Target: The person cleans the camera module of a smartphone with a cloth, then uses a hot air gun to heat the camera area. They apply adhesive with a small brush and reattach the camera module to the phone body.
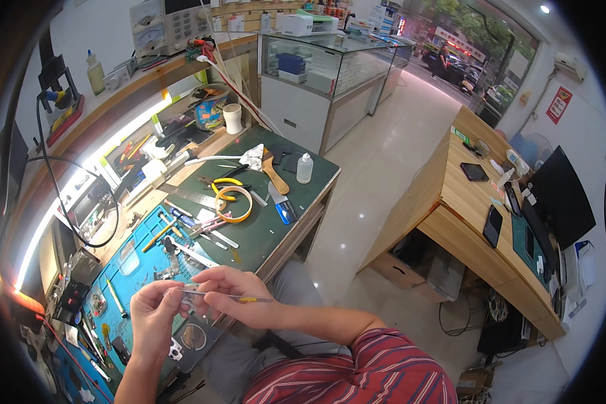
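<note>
Both hands meet low over the near side of the workbench. My right hand (pixel 229 291) is closed round a slim grey metal tool with a yellow section (pixel 249 299), whose thin end points left toward the other hand. Whether it is a pair of tweezers or another tool, I cannot tell. My left hand (pixel 153 308) pinches thumb and fingers together at that thin end. Whatever sits between them is small and mostly hidden. Beneath lies a blue repair mat (pixel 141 269) with small parts. A round clear-centred piece (pixel 194 337) rests just below the hands.
On the green mat (pixel 266 239) are a tape roll (pixel 233 204), yellow-handled pliers (pixel 225 188), a wooden-handled brush (pixel 274 174) and a clear dropper bottle (pixel 304 168). A black cable (pixel 118 209) loops at left. A wooden desk (pixel 444 182) with phones stands right.
</note>
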Tool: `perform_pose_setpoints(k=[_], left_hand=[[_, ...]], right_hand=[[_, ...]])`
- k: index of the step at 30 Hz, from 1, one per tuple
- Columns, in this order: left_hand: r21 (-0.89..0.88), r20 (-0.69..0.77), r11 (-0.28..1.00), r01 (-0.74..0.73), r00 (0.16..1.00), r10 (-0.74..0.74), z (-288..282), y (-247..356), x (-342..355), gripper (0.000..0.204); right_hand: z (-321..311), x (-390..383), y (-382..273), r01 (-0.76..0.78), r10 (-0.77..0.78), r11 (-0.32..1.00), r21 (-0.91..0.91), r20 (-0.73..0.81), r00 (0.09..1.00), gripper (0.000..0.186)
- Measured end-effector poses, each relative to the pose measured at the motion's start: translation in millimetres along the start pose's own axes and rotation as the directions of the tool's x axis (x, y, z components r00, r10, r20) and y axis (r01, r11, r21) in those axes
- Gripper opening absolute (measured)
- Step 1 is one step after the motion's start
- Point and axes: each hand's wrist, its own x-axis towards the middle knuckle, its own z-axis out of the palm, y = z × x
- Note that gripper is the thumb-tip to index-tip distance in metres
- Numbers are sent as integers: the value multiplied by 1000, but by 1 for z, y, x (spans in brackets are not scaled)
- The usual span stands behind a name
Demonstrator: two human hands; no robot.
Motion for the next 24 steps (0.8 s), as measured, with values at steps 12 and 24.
perform_pose_setpoints(k=[12, 24], left_hand=[[35, 21, 999, -22, 1000, 21, 11, 13, -2, 23], [-4, 6, 994, -110, 994, 111, 10, 11, -10, 23]], right_hand=[[-2, 10, -3, -68, 71, 994, 90, -27, 997, 21], [1, 12, 8, 210, -211, 976, -65, -5, 977, 24]])
